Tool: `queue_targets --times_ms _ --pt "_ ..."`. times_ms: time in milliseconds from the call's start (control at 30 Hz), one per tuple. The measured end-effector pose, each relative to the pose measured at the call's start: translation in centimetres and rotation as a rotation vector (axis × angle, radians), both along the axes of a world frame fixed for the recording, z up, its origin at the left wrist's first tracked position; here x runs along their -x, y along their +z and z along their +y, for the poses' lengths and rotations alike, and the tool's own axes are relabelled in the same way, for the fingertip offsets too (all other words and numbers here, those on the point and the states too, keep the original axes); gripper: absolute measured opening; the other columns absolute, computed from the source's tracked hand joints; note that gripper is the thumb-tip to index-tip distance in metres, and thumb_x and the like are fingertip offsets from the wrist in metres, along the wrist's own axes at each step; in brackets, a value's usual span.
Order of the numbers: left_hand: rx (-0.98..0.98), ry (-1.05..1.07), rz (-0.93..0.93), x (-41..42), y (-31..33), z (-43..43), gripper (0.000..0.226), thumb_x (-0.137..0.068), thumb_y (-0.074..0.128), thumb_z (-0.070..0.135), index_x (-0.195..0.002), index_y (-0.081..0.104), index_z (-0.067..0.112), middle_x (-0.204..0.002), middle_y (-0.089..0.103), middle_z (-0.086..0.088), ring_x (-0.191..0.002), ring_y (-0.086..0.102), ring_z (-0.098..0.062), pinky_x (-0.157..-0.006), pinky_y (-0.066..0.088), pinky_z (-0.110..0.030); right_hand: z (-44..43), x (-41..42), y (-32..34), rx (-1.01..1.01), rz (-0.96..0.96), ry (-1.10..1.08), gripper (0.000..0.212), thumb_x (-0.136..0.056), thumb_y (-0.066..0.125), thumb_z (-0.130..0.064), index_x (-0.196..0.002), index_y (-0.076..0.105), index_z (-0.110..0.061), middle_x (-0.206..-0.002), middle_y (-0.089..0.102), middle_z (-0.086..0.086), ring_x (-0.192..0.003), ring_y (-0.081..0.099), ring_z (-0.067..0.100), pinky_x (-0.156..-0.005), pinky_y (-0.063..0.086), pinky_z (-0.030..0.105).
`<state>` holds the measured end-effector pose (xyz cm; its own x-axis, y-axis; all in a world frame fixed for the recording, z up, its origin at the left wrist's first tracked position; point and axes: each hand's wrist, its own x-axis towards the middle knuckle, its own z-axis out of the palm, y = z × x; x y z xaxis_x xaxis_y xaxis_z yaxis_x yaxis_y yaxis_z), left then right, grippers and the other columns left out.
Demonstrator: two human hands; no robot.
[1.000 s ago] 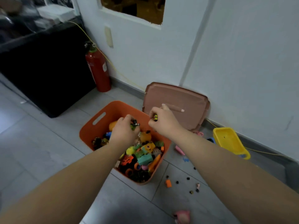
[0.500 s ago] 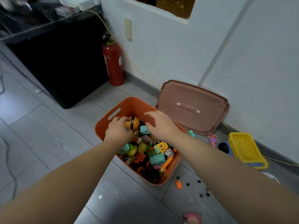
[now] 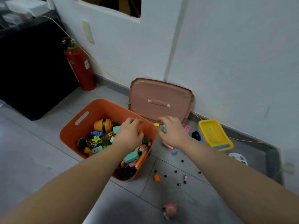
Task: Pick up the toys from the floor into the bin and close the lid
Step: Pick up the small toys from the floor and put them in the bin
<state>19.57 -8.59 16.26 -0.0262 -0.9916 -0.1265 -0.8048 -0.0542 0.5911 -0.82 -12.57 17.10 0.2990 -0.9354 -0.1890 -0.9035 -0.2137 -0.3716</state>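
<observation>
Orange bin point(image 3: 72, 131) sits on the left, and your left hand point(image 3: 129, 136) hangs over its toys, fingers loosely curled, empty. Your right hand point(image 3: 174, 133) curls onto a teal block point(image 3: 164, 128) just beside the bin; can't tell if it's pinched. I'd pinch it firmly before lifting.

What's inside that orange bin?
The orange bin holds jumbled small toys: an orange-and-black barrel toy, a teal block, a green flower piece. The left hand covers the pile's middle; what lies beneath is hidden.
</observation>
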Motion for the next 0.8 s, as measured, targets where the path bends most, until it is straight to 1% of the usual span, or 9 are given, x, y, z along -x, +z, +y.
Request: queue_targets --times_ms 133,200,300,433,467,533,600,700,800 --pt "0.051 -0.053 0.003 4.6 0.4 0.6 0.043 -0.089 0.058 0.023 -0.132 0.056 0.023 -0.134 0.048 -0.004 -0.107 0.056 -0.029 -0.093 0.049 -0.041 0.8 4.8 -0.8 0.018 0.067 -0.064 0.059 -0.079 0.047 -0.044 -0.132 0.055 -0.020 -0.127 0.061 0.007 -0.121 0.051 0.035 -0.105 0.036 0.039" --pt "0.091 -0.092 0.017 6.3 0.2 0.8 0.043 -0.087 0.059 0.017 -0.130 0.059 0.020 -0.128 0.051 -0.006 -0.108 0.057 -0.030 -0.094 0.047 -0.039 1.4 6.4 -0.6 0.040 0.089 -0.104 0.061 -0.078 0.045 -0.047 -0.130 0.056 -0.017 -0.125 0.061 0.008 -0.118 0.050 0.037 -0.104 0.035 0.039" --pt "0.149 -0.145 0.036 8.6 -0.6 1.2 0.043 -0.084 0.059 0.010 -0.126 0.060 0.016 -0.123 0.053 -0.009 -0.113 0.055 -0.030 -0.099 0.047 -0.039 2.3 8.6 -0.7 0.043 0.090 -0.118 0.055 -0.086 0.060 -0.037 -0.136 0.053 -0.014 -0.132 0.056 0.010 -0.120 0.045 0.035 -0.106 0.031 0.037" --pt "0.144 -0.164 -0.015 11.3 -2.3 2.0 0.041 -0.085 0.060 0.013 -0.126 0.061 0.017 -0.123 0.054 -0.008 -0.116 0.054 -0.029 -0.102 0.045 -0.041 3.1 11.4 -2.6 -0.029 0.087 -0.123 0.054 -0.088 0.063 -0.035 -0.136 0.052 -0.012 -0.149 0.038 0.016 -0.132 0.041 0.036 -0.109 0.032 0.036" --pt "0.180 -0.177 -0.070 11.9 -3.1 2.3 0.041 -0.084 0.061 0.013 -0.124 0.062 0.018 -0.122 0.055 -0.009 -0.118 0.053 -0.031 -0.107 0.041 -0.046 3.4 12.1 -3.4 -0.061 0.074 -0.126 0.054 -0.088 0.064 -0.035 -0.136 0.052 -0.012 -0.154 0.030 0.018 -0.133 0.042 0.037 -0.108 0.035 0.036" --pt "0.269 -0.220 -0.215 12.3 -4.2 3.0 0.043 -0.079 0.062 0.014 -0.121 0.064 0.018 -0.123 0.056 -0.009 -0.126 0.048 -0.033 -0.118 0.023 -0.056 3.5 12.8 -4.3 -0.094 0.055 -0.123 0.056 -0.089 0.065 -0.034 -0.139 0.050 -0.013 -0.160 0.018 0.019 -0.134 0.044 0.038 -0.108 0.040 0.037" --pt "0.299 -0.270 -0.269 13.0 -5.6 3.9 0.046 -0.076 0.063 0.013 -0.121 0.063 0.017 -0.126 0.056 -0.011 -0.130 0.045 -0.033 -0.119 0.015 -0.060 3.7 13.6 -5.7 -0.116 0.067 -0.120 0.060 -0.089 0.065 -0.034 -0.143 0.047 -0.016 -0.159 0.018 0.019 -0.134 0.042 0.040 -0.109 0.040 0.041" --pt "0.247 -0.386 -0.240 14.0 -7.8 5.2 0.050 -0.076 0.063 0.011 -0.126 0.061 0.017 -0.129 0.055 -0.012 -0.126 0.047 -0.034 -0.114 0.029 -0.061 3.8 14.3 -8.0 -0.147 0.093 -0.114 0.062 -0.089 0.063 -0.037 -0.145 0.043 -0.020 -0.157 0.023 0.017 -0.137 0.034 0.041 -0.112 0.035 0.045" --pt "0.041 -0.375 -0.210 14.9 -10.1 6.0 0.053 -0.086 0.058 0.018 -0.138 0.052 0.022 -0.140 0.046 -0.010 -0.127 0.045 -0.031 -0.107 0.041 -0.048 3.9 14.8 -10.3 -0.154 0.082 -0.115 0.060 -0.089 0.060 -0.037 -0.144 0.044 -0.021 -0.156 0.027 0.018 -0.139 0.030 0.039 -0.113 0.033 0.045"
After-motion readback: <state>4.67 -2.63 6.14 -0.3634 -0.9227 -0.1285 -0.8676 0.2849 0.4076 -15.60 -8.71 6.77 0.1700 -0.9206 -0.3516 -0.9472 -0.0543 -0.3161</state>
